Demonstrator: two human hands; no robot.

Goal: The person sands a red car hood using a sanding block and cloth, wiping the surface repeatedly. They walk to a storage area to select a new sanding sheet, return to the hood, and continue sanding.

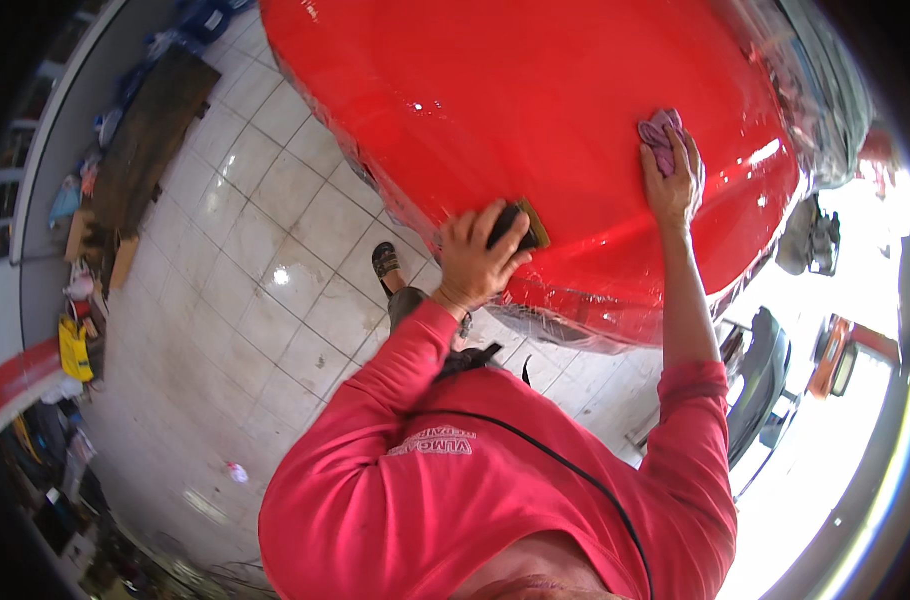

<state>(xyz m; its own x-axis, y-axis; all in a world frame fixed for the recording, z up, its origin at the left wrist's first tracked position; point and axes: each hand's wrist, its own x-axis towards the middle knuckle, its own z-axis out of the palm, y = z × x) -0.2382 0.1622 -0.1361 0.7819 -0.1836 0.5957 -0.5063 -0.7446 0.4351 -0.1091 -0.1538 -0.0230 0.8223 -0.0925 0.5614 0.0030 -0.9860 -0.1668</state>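
Note:
A glossy red car hood (535,110) spreads out in front of me, with bright reflections on it. Near its close left part, my left hand (478,258) is closed around a small black hand block (508,226) with a yellowish pad along one side. The pad's contact with the paint is hidden from this angle. Farther right, my right hand (675,188) lies on the hood with its fingers over a crumpled purple cloth (660,138), pressing it to the surface.
Clear plastic sheeting (565,325) wraps the hood's edges. My shoe (385,262) stands on the tiled floor (245,260). A dark brown bench (153,135) and a yellow bag (76,348) are on the left. A dark car part (760,375) leans on a stand at right.

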